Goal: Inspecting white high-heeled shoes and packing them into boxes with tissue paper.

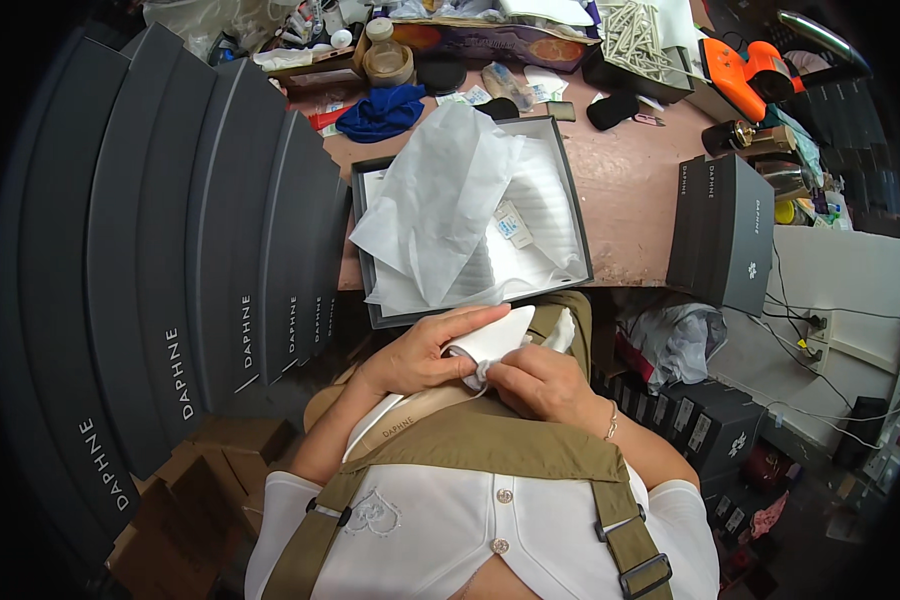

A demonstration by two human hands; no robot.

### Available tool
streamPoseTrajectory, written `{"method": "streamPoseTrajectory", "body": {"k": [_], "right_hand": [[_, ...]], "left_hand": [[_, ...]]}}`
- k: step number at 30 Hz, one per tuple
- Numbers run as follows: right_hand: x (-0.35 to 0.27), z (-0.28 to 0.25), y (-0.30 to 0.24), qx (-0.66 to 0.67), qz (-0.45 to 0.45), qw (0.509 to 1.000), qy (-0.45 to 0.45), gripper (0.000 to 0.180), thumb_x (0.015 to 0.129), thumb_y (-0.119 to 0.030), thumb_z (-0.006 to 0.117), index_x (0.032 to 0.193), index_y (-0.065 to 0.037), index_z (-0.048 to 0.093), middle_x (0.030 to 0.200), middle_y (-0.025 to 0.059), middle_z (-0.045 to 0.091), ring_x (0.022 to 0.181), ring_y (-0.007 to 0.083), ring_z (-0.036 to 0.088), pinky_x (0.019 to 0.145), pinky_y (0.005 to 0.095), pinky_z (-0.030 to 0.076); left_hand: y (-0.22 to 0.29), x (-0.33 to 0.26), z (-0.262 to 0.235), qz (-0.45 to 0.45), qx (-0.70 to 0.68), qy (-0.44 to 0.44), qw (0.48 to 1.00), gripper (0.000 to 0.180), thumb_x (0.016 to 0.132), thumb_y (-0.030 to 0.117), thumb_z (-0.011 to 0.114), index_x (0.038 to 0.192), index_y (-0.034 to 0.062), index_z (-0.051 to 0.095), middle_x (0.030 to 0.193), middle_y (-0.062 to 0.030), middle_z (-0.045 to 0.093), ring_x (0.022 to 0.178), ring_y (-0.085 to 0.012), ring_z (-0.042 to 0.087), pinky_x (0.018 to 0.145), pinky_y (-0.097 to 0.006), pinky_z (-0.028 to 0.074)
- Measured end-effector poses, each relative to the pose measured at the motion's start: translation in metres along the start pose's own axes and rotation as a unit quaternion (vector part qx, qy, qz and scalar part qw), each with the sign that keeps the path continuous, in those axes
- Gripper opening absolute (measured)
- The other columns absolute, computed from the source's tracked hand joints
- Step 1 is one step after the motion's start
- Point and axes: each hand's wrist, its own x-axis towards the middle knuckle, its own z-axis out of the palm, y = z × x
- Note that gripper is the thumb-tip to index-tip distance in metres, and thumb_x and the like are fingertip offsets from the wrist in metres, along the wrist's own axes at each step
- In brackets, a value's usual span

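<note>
White cloth pouch point(490, 340) btwn both hands point(425, 352), in lap.

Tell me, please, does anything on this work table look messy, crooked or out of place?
Yes. The white tissue paper in the open grey box is crumpled and hangs over its left wall. A blue cloth lies bunched among clutter at the table's far edge. Both hands, left hand and right hand, hold a white wrapped item.
</note>
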Motion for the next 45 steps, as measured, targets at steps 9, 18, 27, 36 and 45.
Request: {"method": "streamPoseTrajectory", "body": {"k": [9,18,27,36,45], "right_hand": [[0.003,0.005,0.001,-0.008,-0.002,1.000,0.020,0.023,0.073,-0.008,0.065,0.095,-0.003,0.063,0.082,0.0059,0.058,0.071,0.0227,0.058,0.060,0.0333,0.047],[0.004,0.004,0.000,-0.025,0.002,1.000,0.011,0.022,0.074,-0.010,0.061,0.095,-0.005,0.063,0.081,0.0060,0.056,0.071,0.0226,0.058,0.060,0.0343,0.048],[0.003,-0.004,0.001,-0.020,0.014,0.999,-0.049,0.020,0.074,-0.011,0.062,0.094,-0.007,0.062,0.080,0.0062,0.056,0.071,0.0226,0.059,0.058,0.0339,0.048],[0.004,-0.007,0.004,0.004,-0.005,0.998,0.055,0.028,0.067,-0.002,0.074,0.093,-0.005,0.064,0.080,0.0072,0.059,0.066,0.0230,0.060,0.056,0.0336,0.050],[0.000,0.000,0.000,-0.015,0.002,1.000,0.004,0.020,0.076,-0.009,0.064,0.094,-0.004,0.063,0.080,0.0057,0.057,0.070,0.0219,0.059,0.059,0.0323,0.048]], "left_hand": [[-0.001,0.000,-0.002,0.005,-0.026,0.003,1.000,0.066,0.077,0.001,0.058,0.142,0.0042,0.040,0.141,-0.0169,0.044,0.132,-0.0247,0.041,0.109,-0.033,0.030],[-0.007,0.004,-0.001,0.004,-0.026,0.007,1.000,0.068,0.076,0.004,0.062,0.141,0.0034,0.041,0.140,-0.0146,0.046,0.130,-0.0232,0.042,0.108,-0.033,0.031],[-0.005,0.004,-0.004,-0.007,-0.038,0.011,0.999,0.067,0.077,0.004,0.063,0.140,0.0021,0.041,0.139,-0.0141,0.047,0.129,-0.0223,0.044,0.107,-0.032,0.032],[0.000,0.001,-0.004,-0.013,-0.069,0.026,0.997,0.066,0.077,0.002,0.062,0.140,0.0028,0.042,0.139,-0.0142,0.047,0.128,-0.0214,0.044,0.107,-0.031,0.033],[-0.006,0.002,0.000,0.006,-0.025,0.016,1.000,0.069,0.073,0.001,0.062,0.140,0.0020,0.042,0.139,-0.0147,0.048,0.129,-0.0221,0.044,0.108,-0.032,0.032]]}}
